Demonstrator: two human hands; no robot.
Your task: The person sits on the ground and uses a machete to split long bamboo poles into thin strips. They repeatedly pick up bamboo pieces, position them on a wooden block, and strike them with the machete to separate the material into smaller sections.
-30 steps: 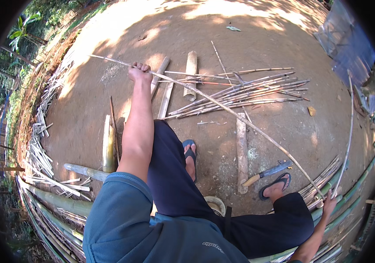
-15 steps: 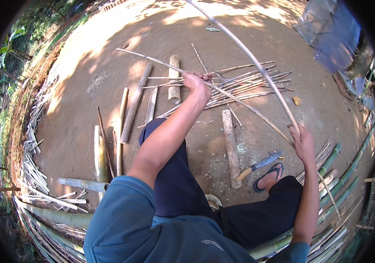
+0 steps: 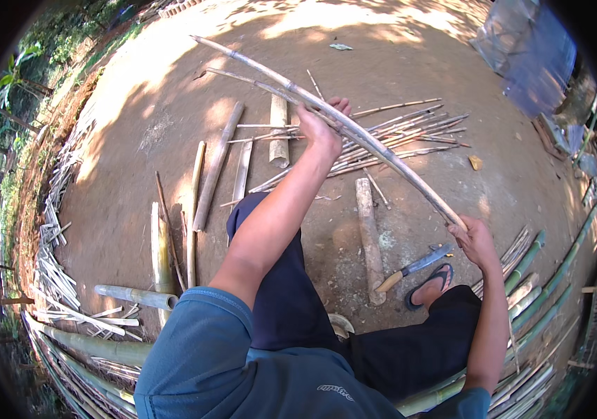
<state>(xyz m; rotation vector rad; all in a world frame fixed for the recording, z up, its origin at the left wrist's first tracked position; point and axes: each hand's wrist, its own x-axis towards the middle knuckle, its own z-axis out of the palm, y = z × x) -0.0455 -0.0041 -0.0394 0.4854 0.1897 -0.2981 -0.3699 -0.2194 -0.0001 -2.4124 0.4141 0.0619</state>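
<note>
Two slender bamboo poles lie across in front of me, slanting from far left to near right. The thicker bamboo pole (image 3: 382, 148) rests on top, and the thinner one (image 3: 249, 80) runs just beneath it. My left hand (image 3: 321, 129) supports both near their middle, with its fingertips showing loosely curled past the thicker pole. My right hand (image 3: 476, 242) is closed around the near end of the poles. A large knife (image 3: 421, 264) with a wooden handle lies on the ground by my sandalled foot, against a short log (image 3: 367, 234).
Beyond my hands several thin bamboo sticks (image 3: 410, 140) lie heaped on the dirt. Bamboo lengths (image 3: 218, 167) and a split piece (image 3: 279, 133) lie to the left. Green bamboo poles (image 3: 560, 258) are stacked at right, pale strips (image 3: 57, 269) at far left.
The thicker pole has swung left and down, from standing apart to lying along the thinner pole across my left hand. My left hand's fingers have loosened somewhat; my right hand has lowered slightly.
</note>
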